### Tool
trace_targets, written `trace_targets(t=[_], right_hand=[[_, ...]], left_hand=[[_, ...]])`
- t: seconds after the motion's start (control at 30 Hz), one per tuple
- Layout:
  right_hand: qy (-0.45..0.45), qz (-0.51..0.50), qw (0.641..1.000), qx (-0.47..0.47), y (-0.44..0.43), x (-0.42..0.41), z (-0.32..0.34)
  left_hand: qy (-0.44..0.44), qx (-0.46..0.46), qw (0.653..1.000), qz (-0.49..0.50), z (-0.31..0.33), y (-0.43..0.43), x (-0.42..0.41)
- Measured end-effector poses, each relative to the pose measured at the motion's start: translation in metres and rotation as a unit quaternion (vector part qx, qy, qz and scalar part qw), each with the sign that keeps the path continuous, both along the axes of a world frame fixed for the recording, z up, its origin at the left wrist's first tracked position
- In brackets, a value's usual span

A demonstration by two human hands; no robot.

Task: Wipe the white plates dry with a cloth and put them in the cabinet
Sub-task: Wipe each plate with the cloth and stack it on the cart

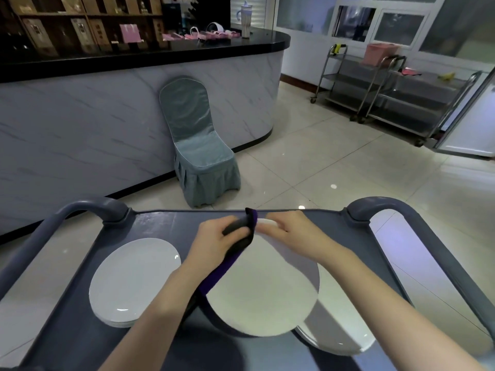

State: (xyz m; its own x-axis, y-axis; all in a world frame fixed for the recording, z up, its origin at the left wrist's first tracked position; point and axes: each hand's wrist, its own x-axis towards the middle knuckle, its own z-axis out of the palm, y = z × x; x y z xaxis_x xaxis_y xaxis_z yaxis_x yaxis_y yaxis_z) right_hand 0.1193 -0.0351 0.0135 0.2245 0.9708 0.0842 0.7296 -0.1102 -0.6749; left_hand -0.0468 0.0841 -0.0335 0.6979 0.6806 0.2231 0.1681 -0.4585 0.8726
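Two bare forearms reach forward from the lower edge, drawing close together. The left hand (214,241) curls its fingers around a dark cloth (238,250). The right hand (292,231), knuckles up, pinches the far rim of a white plate (262,290).

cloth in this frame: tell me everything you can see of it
The cloth is dark, black to deep purple, and looks like soft fabric. It is folded over the left and far rim of the white plate held above the cart, lying as a narrow band along that edge. The left hand grips it against the plate, fingers curled over the fold. The right hand holds the rim beside it.
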Motion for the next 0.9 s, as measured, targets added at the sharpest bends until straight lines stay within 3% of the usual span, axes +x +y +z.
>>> trace_targets(t=[0.13, 0.27, 0.33, 0.47, 0.5, 0.53, 0.63, 0.73, 0.8, 0.9], right_hand=[[0.042, -0.041, 0.997, 0.044, -0.005, 0.001, -0.01], [0.168, -0.197, 0.961, 0.095, -0.014, 0.003, -0.021], [0.249, -0.275, 0.917, 0.145, -0.013, -0.007, -0.032], [0.434, -0.42, 0.761, 0.238, -0.001, -0.039, -0.055], [0.436, -0.435, 0.752, 0.234, -0.001, -0.044, -0.059], [0.419, -0.432, 0.768, 0.221, -0.002, -0.045, -0.059], [0.328, -0.335, 0.867, 0.168, -0.01, -0.03, -0.047], [0.235, -0.207, 0.945, 0.097, -0.014, 0.003, -0.023], [0.148, -0.136, 0.979, 0.036, -0.01, 0.017, -0.006], [0.065, -0.034, 0.997, -0.02, 0.0, 0.012, 0.004]], left_hand=[[-0.002, -0.027, 0.999, 0.028, -0.012, 0.0, -0.001], [-0.03, -0.147, 0.973, 0.175, -0.024, -0.009, -0.008], [-0.069, -0.226, 0.939, 0.249, -0.03, -0.02, -0.008], [-0.155, -0.374, 0.851, 0.335, -0.039, -0.048, 0.005], [-0.161, -0.384, 0.841, 0.345, -0.039, -0.049, 0.007], [-0.165, -0.389, 0.838, 0.345, -0.039, -0.047, 0.008], [-0.16, -0.376, 0.852, 0.328, -0.036, -0.032, 0.0], [-0.111, -0.277, 0.912, 0.282, -0.029, -0.013, -0.011], [-0.055, -0.177, 0.959, 0.215, -0.023, -0.002, -0.016], [-0.007, -0.08, 0.994, 0.074, -0.011, 0.007, -0.012]])
